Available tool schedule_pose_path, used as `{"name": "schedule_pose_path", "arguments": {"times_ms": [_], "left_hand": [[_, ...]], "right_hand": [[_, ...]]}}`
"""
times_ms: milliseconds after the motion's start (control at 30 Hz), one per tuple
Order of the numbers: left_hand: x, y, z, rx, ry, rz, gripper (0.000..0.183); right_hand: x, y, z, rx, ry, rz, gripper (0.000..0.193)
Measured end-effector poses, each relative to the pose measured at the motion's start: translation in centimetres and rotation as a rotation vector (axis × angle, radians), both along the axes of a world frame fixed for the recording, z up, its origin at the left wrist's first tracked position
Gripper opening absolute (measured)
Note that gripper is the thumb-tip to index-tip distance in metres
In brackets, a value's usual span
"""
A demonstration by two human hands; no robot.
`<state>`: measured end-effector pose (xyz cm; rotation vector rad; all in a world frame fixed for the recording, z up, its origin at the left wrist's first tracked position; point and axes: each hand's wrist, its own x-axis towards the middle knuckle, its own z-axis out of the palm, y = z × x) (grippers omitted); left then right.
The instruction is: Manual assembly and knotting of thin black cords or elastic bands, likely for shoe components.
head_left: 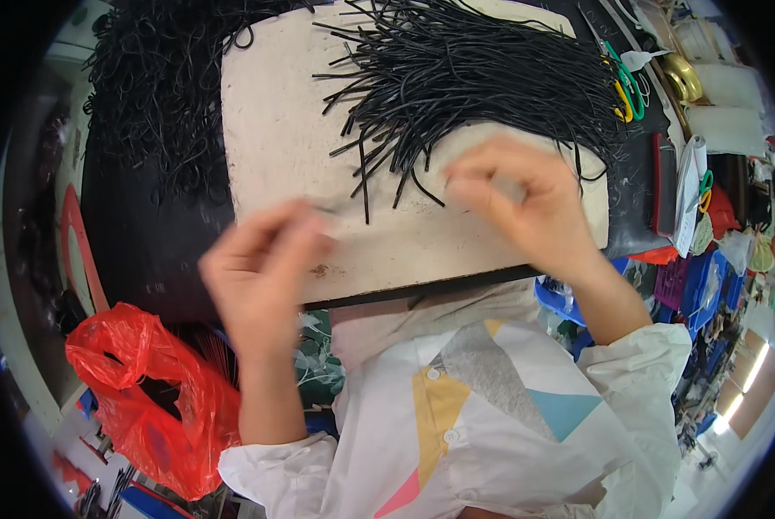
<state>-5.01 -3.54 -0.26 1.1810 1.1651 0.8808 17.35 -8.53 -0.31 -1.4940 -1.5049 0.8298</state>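
Cluttered shelves and bins crowd the right edge of the view, bent by the lens, while a pale padded board (275, 130) lies over a dark table (145, 242) in front of the person. Both hands are smeared by motion blur, so much stays unclear: the left hand (262, 268) has its fingers drawn together as if pinching, and the right hand (517, 203) is curled with fingertips bunched, but whether either grips a cord I cannot tell. Between them, near the board's front edge, nothing sharp can be made out. Just beyond the right hand lies a heap of straight black cords (465, 69), cut to like lengths, fanned with loose ends pointing at the person; its far end runs out of view at the top. A tangle of looped black cords (158, 86) covers the table at upper left. A red plastic bag (145, 398) hangs low left, and green-handled scissors (625, 82) rest at upper right
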Motion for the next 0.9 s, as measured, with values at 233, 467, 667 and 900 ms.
{"name": "schedule_pose_path", "arguments": {"times_ms": [233, 467, 667, 900], "left_hand": [[-3.5, 4.3, -0.1, 0.704, 0.670, 0.269, 0.016], [3.5, 3.3, -0.8, 0.547, 0.603, -0.271, 0.019], [3.4, 3.6, -1.1, 0.335, 0.358, -0.148, 0.013], [2.0, 1.1, 0.8, 0.128, -0.030, -0.138, 0.018]], "right_hand": [[2.2, 5.2, -1.4, 0.453, -0.668, -0.061, 0.017], [0.1, 6.2, -1.4, 0.481, -0.715, 0.048, 0.010], [-0.9, 5.7, -0.2, 0.547, -0.647, 0.066, 0.009], [-1.2, 4.4, 1.3, 0.278, -0.263, 0.175, 0.014]]}}
